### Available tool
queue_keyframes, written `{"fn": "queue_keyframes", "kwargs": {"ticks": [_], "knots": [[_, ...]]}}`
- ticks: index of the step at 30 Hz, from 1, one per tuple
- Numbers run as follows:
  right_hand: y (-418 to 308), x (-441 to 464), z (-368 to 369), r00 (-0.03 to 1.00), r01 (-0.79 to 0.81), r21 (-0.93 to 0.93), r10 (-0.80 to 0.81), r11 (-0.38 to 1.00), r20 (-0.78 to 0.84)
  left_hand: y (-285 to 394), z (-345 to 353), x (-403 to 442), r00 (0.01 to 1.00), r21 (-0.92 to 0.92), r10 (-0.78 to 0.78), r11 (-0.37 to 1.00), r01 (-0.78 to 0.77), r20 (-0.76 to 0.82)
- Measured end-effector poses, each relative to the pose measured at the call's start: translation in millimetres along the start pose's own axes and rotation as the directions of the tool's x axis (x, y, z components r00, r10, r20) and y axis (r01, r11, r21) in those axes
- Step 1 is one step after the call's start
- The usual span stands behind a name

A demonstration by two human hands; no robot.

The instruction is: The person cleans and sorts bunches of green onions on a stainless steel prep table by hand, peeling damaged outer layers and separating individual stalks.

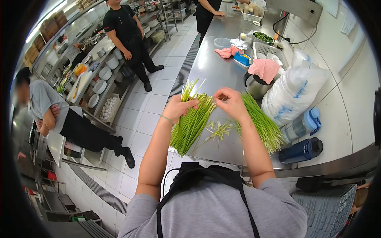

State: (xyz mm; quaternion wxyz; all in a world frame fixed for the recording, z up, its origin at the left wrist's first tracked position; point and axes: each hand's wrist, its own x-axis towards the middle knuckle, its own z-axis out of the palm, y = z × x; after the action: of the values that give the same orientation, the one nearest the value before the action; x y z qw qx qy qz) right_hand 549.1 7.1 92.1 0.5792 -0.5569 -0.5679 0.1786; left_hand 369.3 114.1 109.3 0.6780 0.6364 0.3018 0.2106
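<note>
My left hand (179,108) is closed around a small bunch of chives (189,88), long thin green stalks with pale ends that stick up past the thumb. Under and beside it lies a large pile of chives (191,129) on the steel table (234,154). My right hand (231,104) is pinched, thumb against fingers, close to the pile's upper end; whatever lies between the fingertips is too small to make out. A second heap of chives (260,123) rests to the right, partly behind my right forearm. Short trimmed bits (219,130) are scattered between the two heaps.
Along the wall stand a steel jug (256,86) with a pink cloth (265,70), plastic-wrapped containers (293,93), a clear bottle (299,126) and a dark blue bottle (300,150). Farther up are a blue box (242,59) and baskets. Several people stand nearby.
</note>
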Motion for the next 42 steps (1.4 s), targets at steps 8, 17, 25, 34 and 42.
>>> {"fn": "queue_keyframes", "kwargs": {"ticks": [8, 17, 25, 34, 42], "knots": [[-0.6, -1.7, -4.9, 0.990, 0.132, -0.335, -0.139, 0.933, 0.004, -4.9, -3.7, 1.4, 1.000, 0.085, -0.016, 0.996, 0.016, 0.000], [34.2, -23.9, 16.7, 0.985, 0.163, -0.462, -0.114, 0.872, 0.133, -10.7, -6.1, -0.1, 0.999, 0.063, -0.045, 0.997, 0.045, -0.011], [12.3, -1.8, 32.1, 0.861, -0.386, 0.710, 0.506, 0.589, 0.049, -5.2, 3.8, -5.2, 0.987, 0.065, -0.074, 0.996, 0.066, 0.143], [-10.8, 0.8, 25.9, 0.938, -0.281, 0.803, 0.327, 0.526, 0.114, -8.5, -2.6, -5.3, 0.967, 0.047, -0.143, 0.990, 0.136, 0.210], [-7.9, 8.6, 30.7, 0.947, -0.233, 0.460, 0.308, 0.857, -0.094, -6.8, 6.3, -3.8, 0.967, 0.140, -0.144, 0.983, 0.116, 0.208]]}}
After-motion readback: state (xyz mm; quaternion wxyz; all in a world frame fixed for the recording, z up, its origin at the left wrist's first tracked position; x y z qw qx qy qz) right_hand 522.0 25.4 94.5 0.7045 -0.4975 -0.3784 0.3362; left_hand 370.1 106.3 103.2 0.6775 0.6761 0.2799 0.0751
